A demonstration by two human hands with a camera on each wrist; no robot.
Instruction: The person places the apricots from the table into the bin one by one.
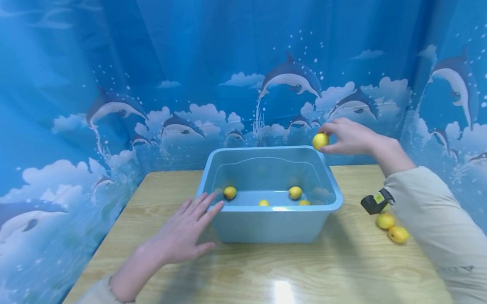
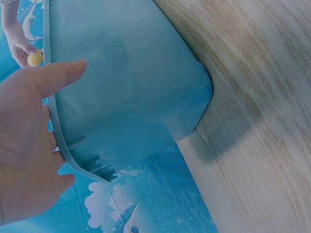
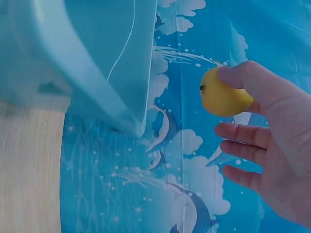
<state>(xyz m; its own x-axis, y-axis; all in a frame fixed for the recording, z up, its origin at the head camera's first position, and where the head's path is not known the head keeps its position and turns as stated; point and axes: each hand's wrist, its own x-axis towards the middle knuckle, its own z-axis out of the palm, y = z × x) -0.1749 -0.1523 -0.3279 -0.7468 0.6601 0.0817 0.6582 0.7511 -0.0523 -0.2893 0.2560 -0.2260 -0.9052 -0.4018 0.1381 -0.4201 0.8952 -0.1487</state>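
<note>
Right hand (image 1: 350, 137) pinches a yellow fruit (image 1: 320, 141)

The fruit sits at its fingertips. Just below and left stands a blue bin (image 1: 269, 226), other fruits (image 1: 295, 192) inside. Farther left, the left hand (image 1: 180, 235) spreads wide beside the bin.

bin (image 1: 265, 226): smooth plastic | fruit (image 3: 223, 97): smooth | tabletop (image 1: 247, 277): glossy wood-grain | sleeve (image 1: 442, 235): matt cloth

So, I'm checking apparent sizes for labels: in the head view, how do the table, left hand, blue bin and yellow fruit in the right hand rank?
1. Table
2. Blue bin
3. Left hand
4. Yellow fruit in the right hand
</note>
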